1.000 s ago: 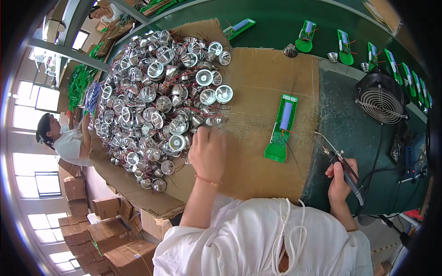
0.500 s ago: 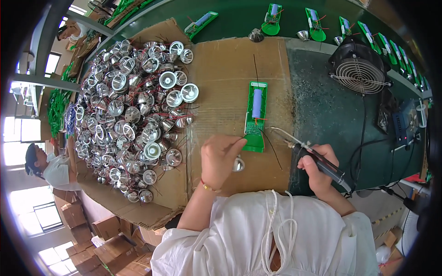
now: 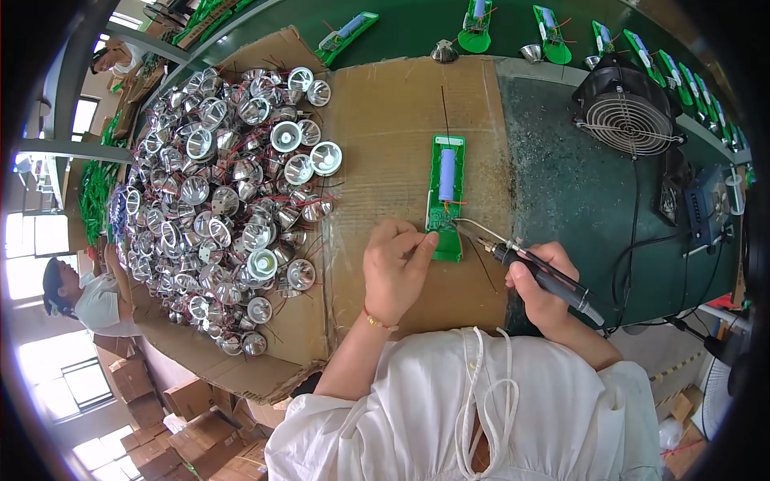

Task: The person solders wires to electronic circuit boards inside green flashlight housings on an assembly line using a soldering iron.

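In front of me a long green plastic housing [image 3: 447,252] lies on a cardboard sheet [image 3: 385,112]. It holds a purple-blue cylindrical battery [image 3: 447,175] and a small circuit board [image 3: 439,220] with thin red and black wires. At the board's left side, my left hand [image 3: 393,268] pinches thumb and fingers together; whatever they hold is too small to make out. My right hand [image 3: 547,290] grips a soldering iron [image 3: 508,256] like a pen. The iron's thin bent metal end reaches the right side of the board; exact contact is unclear.
At left, a cardboard box [image 3: 204,365] is heaped with silver reflector cups [image 3: 259,263]. A black fan [image 3: 630,120] and a blue soldering station [image 3: 706,210] stand at right. More green housings [image 3: 553,46] line the far edge. A co-worker [image 3: 100,297] is beyond the box.
My right hand has brought the iron left, its end now at the board. My left hand has moved up and right toward the board. The silver cup beneath it no longer shows.
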